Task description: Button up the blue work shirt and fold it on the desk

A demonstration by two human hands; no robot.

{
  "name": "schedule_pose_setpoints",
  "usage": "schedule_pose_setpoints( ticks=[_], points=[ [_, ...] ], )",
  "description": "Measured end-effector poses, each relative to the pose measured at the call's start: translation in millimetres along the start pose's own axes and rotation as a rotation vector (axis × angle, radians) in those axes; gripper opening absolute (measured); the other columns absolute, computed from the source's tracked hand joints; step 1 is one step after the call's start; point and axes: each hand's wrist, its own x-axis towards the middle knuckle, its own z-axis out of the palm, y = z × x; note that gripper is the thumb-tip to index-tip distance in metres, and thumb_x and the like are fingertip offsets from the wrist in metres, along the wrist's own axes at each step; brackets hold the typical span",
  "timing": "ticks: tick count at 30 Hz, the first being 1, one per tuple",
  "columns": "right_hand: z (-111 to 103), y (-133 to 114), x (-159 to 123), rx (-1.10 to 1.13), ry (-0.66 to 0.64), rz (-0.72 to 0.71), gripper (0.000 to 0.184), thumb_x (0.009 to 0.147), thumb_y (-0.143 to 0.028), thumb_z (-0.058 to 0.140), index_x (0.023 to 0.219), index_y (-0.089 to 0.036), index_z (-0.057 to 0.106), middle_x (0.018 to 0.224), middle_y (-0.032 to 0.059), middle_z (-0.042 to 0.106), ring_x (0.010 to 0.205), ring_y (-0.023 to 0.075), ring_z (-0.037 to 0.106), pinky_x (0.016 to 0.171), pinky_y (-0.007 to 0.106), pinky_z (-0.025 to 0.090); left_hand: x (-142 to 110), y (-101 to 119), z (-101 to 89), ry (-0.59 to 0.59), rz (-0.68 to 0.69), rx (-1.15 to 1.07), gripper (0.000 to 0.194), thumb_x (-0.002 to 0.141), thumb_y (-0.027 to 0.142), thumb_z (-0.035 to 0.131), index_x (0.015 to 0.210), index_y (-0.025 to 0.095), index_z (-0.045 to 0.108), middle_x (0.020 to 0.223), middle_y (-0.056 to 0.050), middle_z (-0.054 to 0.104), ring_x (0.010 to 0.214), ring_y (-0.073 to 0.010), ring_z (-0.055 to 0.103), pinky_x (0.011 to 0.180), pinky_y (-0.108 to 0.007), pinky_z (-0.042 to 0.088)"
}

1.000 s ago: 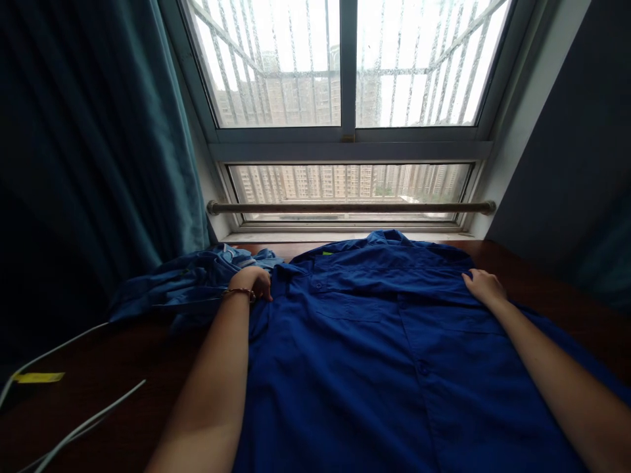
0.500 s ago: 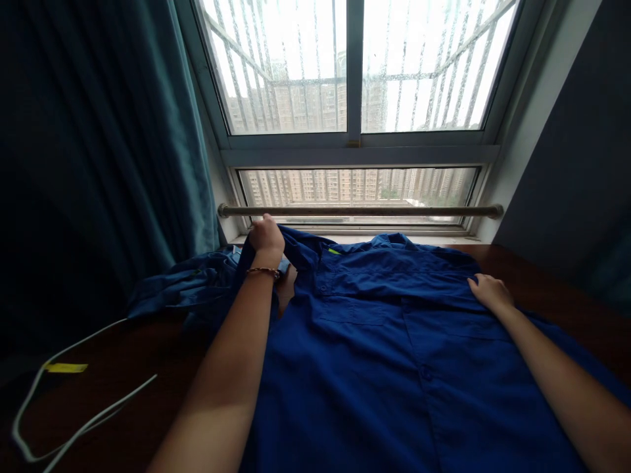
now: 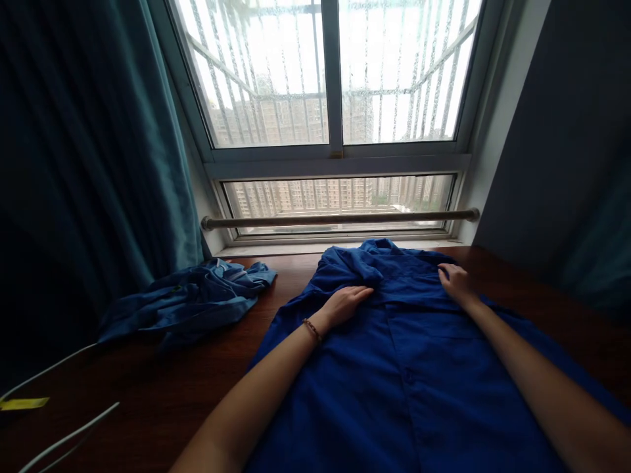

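Note:
A dark blue button-front shirt [image 3: 365, 394] is spread in front of me, its collar end toward the window. My left hand [image 3: 348, 303], with a beaded bracelet at the wrist, lies flat on the upper left of the shirt, fingers stretched out. Under and beyond those fingertips, the shirt's left sleeve side is folded inward in a bunched layer. My right hand [image 3: 458, 286] is at the upper right, near the shoulder; its thumb and bent fingers pinch the cloth. Part of the shirt's right side is hidden beneath my right forearm.
A crumpled lighter blue garment [image 3: 197, 302] lies at left on the brown wooden surface [image 3: 197, 374]. White cable [image 3: 73, 433] and a yellow tag [image 3: 24, 403] are at lower left. A rail [image 3: 340, 219] crosses the window, with a teal curtain [image 3: 162, 164] at left.
My left hand has brought the shirt's left sleeve inward to the right, let go of it and flattened on top. My right hand stays at the right shoulder. The view has shifted slightly right.

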Motion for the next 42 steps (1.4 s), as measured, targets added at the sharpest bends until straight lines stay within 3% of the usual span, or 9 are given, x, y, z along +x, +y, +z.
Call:
schedule_pose_setpoints(
  ticks=[4, 8, 16, 21, 25, 29, 33, 37, 42],
  points=[
    [-7.6, -58.6, 3.6, 0.228, -0.068, -0.163, 0.027, 0.084, -0.027, 0.040, 0.101, -0.014, 0.057, 0.096, 0.0073, 0.062, 0.089, 0.0192, 0.057, 0.085, 0.032, 0.043, -8.0, -6.0, -1.3, 0.162, -0.358, 0.058, 0.032, 0.076, 0.009, 0.041, 0.107, 0.013, 0.044, 0.107, -0.011, 0.050, 0.094, -0.0197, 0.050, 0.081, -0.033, 0.043],
    [-18.3, -113.1, -2.2, 0.283, -0.174, -0.334, 0.030, 0.085, -0.028, 0.041, 0.110, -0.016, 0.053, 0.101, 0.0077, 0.060, 0.095, 0.0202, 0.054, 0.087, 0.034, 0.043, -12.3, -12.7, 2.1, 0.103, -0.718, 0.145, 0.037, 0.072, 0.027, 0.053, 0.106, 0.014, 0.048, 0.096, -0.010, 0.049, 0.087, -0.0234, 0.049, 0.073, -0.036, 0.045],
    [-18.6, -190.2, -29.2, 0.111, -0.202, -0.524, 0.049, 0.085, -0.044, 0.042, 0.131, -0.029, 0.034, 0.143, 0.0047, 0.011, 0.129, 0.0266, 0.014, 0.102, 0.044, 0.023, -15.9, -14.6, -2.7, -0.087, -0.546, 0.057, 0.041, 0.075, 0.023, 0.049, 0.115, 0.029, 0.050, 0.104, -0.005, 0.045, 0.092, -0.0189, 0.047, 0.079, -0.029, 0.043],
    [0.6, -187.8, -39.7, 0.050, -0.268, -0.337, 0.055, 0.085, -0.049, 0.034, 0.121, -0.009, 0.046, 0.129, 0.0160, 0.038, 0.123, 0.0277, 0.026, 0.103, 0.044, 0.020, -14.5, -11.1, -4.7, -0.100, -0.593, 0.102, 0.046, 0.072, 0.016, 0.048, 0.116, 0.028, 0.049, 0.106, -0.006, 0.044, 0.091, -0.0186, 0.049, 0.072, -0.027, 0.043],
    [13.1, -172.9, -35.5, 0.231, -0.155, 0.001, 0.061, 0.083, -0.053, 0.033, 0.118, -0.004, 0.044, 0.125, 0.0191, 0.037, 0.118, 0.0281, 0.034, 0.099, 0.039, 0.029, -19.3, -22.3, -7.0, -0.052, -0.753, 0.219, 0.042, 0.072, 0.009, 0.043, 0.109, 0.025, 0.053, 0.099, -0.008, 0.047, 0.084, -0.0203, 0.051, 0.066, -0.029, 0.042],
    [35.0, -151.7, -27.8, 0.426, -0.034, 0.367, 0.063, 0.076, -0.056, 0.039, 0.117, -0.008, 0.042, 0.121, 0.0180, 0.034, 0.113, 0.0295, 0.038, 0.096, 0.037, 0.034, -29.3, -43.0, -12.5, 0.149, -1.059, 0.187, 0.037, 0.076, 0.011, 0.038, 0.107, 0.026, 0.052, 0.095, -0.007, 0.052, 0.072, -0.0198, 0.054, 0.060, -0.030, 0.042],
    [44.2, -122.7, -19.2, 0.432, 0.041, 0.464, 0.066, 0.074, -0.052, 0.044, 0.123, -0.008, 0.035, 0.122, 0.0185, 0.030, 0.113, 0.0308, 0.037, 0.097, 0.039, 0.034, -43.2, -62.8, -19.7, 0.438, -1.349, 0.094, 0.032, 0.080, 0.015, 0.035, 0.109, 0.021, 0.049, 0.098, -0.009, 0.053, 0.074, -0.0207, 0.055, 0.061, -0.031, 0.042],
    [25.4, -110.4, -11.8, 0.397, 0.065, 0.348, 0.060, 0.075, -0.048, 0.044, 0.119, -0.007, 0.041, 0.124, 0.0197, 0.030, 0.116, 0.0339, 0.031, 0.098, 0.048, 0.027, -49.2, -63.0, -29.6, 0.490, -1.225, 0.173, 0.034, 0.080, 0.021, 0.041, 0.113, 0.021, 0.048, 0.108, -0.013, 0.049, 0.088, -0.0258, 0.052, 0.071, -0.038, 0.043],
    [3.7, -136.2, -13.5, 0.258, -0.063, -0.199, 0.038, 0.085, -0.043, 0.038, 0.118, -0.028, 0.050, 0.134, 0.0063, 0.026, 0.121, 0.0298, 0.024, 0.097, 0.050, 0.026, -31.8, -36.3, -30.4, 0.257, -0.648, 0.323, 0.035, 0.077, 0.008, 0.042, 0.107, 0.023, 0.053, 0.121, -0.010, 0.045, 0.116, -0.0299, 0.034, 0.094, -0.051, 0.025]
  ],
)
